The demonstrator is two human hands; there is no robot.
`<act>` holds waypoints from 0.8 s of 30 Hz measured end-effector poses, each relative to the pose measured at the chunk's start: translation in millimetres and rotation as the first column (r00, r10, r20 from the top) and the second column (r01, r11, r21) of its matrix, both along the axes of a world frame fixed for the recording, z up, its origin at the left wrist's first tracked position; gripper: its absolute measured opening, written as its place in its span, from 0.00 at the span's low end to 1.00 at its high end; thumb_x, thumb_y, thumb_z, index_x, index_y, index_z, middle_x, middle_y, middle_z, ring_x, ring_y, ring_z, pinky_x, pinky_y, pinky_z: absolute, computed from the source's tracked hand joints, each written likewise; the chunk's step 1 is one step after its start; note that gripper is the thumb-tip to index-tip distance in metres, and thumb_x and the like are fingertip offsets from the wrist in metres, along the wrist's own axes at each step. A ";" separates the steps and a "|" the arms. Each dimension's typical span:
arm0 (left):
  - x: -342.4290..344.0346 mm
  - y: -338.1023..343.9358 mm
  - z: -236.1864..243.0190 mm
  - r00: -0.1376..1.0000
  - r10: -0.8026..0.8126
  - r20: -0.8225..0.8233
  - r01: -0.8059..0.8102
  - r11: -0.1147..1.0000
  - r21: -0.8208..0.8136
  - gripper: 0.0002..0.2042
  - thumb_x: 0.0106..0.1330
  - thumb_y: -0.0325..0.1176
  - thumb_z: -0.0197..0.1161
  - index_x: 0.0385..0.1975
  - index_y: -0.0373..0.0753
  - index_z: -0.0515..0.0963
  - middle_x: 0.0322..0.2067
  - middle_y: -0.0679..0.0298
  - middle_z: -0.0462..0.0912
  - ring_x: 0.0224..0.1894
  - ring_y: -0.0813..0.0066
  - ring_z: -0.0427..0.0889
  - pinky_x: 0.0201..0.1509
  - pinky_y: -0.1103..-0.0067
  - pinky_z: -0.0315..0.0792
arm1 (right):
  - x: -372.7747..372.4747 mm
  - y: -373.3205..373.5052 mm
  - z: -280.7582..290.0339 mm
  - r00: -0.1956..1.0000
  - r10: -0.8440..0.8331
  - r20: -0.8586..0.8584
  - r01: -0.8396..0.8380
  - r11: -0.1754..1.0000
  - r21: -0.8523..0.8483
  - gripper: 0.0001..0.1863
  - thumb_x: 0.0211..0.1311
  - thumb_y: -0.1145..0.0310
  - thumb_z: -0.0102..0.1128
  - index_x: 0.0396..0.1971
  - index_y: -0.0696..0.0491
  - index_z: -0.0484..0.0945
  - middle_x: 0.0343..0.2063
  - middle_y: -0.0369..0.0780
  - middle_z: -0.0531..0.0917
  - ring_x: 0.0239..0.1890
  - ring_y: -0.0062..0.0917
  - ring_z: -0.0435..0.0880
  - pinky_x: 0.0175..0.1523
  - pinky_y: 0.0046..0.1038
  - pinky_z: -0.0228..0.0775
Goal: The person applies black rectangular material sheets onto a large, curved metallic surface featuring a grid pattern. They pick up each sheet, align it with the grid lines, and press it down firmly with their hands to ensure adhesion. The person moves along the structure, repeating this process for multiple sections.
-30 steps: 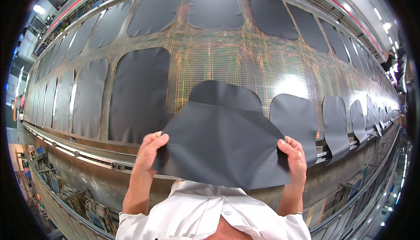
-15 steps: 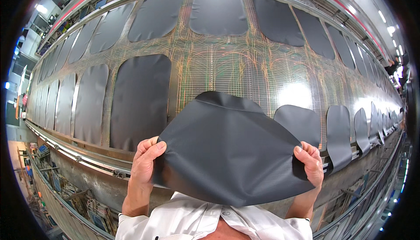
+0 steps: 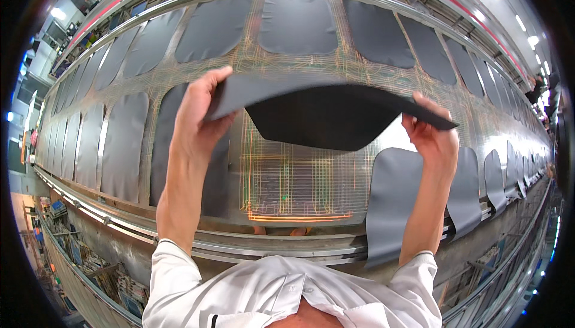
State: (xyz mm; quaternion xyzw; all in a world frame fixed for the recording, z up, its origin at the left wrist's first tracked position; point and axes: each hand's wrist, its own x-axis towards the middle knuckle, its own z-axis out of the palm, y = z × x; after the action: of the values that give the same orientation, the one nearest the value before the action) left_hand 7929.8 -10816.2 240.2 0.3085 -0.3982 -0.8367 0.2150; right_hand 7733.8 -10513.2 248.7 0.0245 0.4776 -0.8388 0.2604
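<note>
A dark grey sheet (image 3: 323,115), smooth like coated fabric or synthetic leather, is held up over the long table by both my hands. Its middle sags and its underside shows black. My left hand (image 3: 202,103) pinches the sheet's left side, thumb on the near edge. On the other side, my right hand (image 3: 430,127) grips the right part, fingers beneath and partly hidden. Below the sheet, the table top (image 3: 299,178) shows many coloured printed lines, with a bright orange line near the front edge.
Similar cut sheets lie in a far row (image 3: 297,23) and a near row (image 3: 124,148). Beside my right forearm, a grey sheet (image 3: 389,202) hangs over the table's front edge. A metal rail (image 3: 287,247) runs along that edge.
Both hands have lifted the sheet away from my body and forward over the table, turning its underside into view. The lined table top in front of me is now uncovered.
</note>
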 end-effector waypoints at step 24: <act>-148.6 -154.3 -6.2 0.740 -0.270 -0.616 0.204 0.963 -0.177 0.14 0.64 0.22 0.49 0.15 0.27 0.71 0.34 0.42 0.82 0.52 0.45 0.80 0.54 0.62 0.83 | -144.6 -101.6 40.6 0.985 -0.104 -0.137 0.077 0.979 -0.190 0.12 0.71 0.67 0.52 0.38 0.63 0.75 0.33 0.50 0.83 0.36 0.39 0.86 0.38 0.33 0.86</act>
State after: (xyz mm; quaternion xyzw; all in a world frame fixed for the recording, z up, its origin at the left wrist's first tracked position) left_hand 7781.2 -10970.4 234.0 -0.0560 -0.3784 -0.8914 0.2430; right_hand 7589.2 -10614.8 289.3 -0.0396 0.4143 -0.8897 0.1874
